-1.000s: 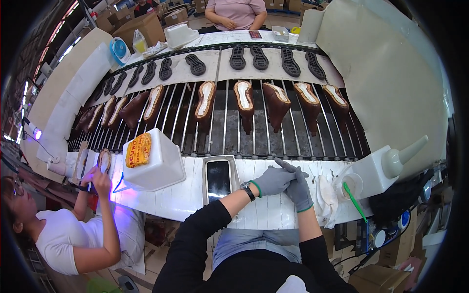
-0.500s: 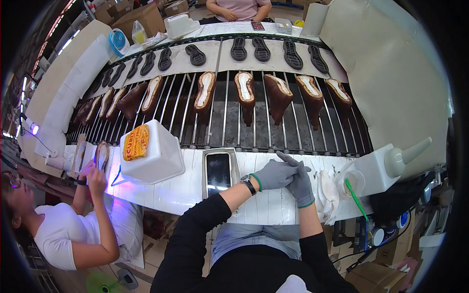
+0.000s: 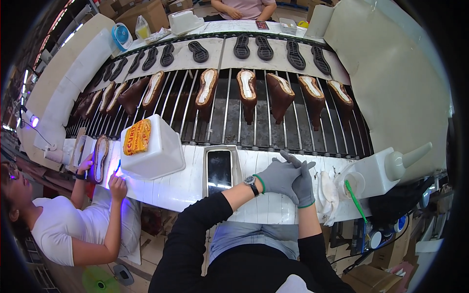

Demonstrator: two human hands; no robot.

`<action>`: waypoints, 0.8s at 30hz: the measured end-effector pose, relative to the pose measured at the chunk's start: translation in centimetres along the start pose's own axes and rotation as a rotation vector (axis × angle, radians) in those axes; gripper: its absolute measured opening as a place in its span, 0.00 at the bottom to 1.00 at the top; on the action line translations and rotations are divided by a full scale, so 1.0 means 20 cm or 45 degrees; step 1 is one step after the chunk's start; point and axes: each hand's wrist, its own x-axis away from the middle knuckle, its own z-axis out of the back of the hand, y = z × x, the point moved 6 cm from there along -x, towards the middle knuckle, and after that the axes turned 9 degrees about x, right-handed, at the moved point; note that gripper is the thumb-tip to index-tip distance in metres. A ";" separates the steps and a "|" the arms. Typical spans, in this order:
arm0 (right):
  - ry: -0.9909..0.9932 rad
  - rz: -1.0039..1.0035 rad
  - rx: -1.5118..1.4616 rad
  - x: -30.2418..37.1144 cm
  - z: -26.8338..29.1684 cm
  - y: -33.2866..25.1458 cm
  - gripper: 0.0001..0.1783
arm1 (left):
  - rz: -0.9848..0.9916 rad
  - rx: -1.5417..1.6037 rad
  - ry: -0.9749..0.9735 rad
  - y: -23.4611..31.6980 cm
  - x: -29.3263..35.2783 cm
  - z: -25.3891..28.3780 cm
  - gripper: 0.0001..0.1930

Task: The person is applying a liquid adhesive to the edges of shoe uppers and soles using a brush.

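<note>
My left hand and my right hand wear grey gloves with green cuffs and press against each other above the white near ledge. A watch is on my left wrist. Some of the fingers are stretched out and cross over; others hide behind the hands. No object shows between them. Left of my hands, a phone with a dark screen lies in a shallow white tray. Close to my right hand lie white, stained gloves or cloths.
Beyond the ledge, brown shoe uppers stand sole-up on a roller conveyor; black soles lie behind. A white bin stands left, a cup with a green brush right. At left a co-worker holds a shoe upper.
My hands stay together with a slight shift of the fingers. The co-worker's shoe upper has come more into view, and their nearer hand has moved lower and rightward, away from it.
</note>
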 end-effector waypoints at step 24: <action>-0.117 -0.067 0.062 -0.03 -0.02 0.04 0.47 | 0.313 0.037 0.001 -0.02 0.00 0.01 0.46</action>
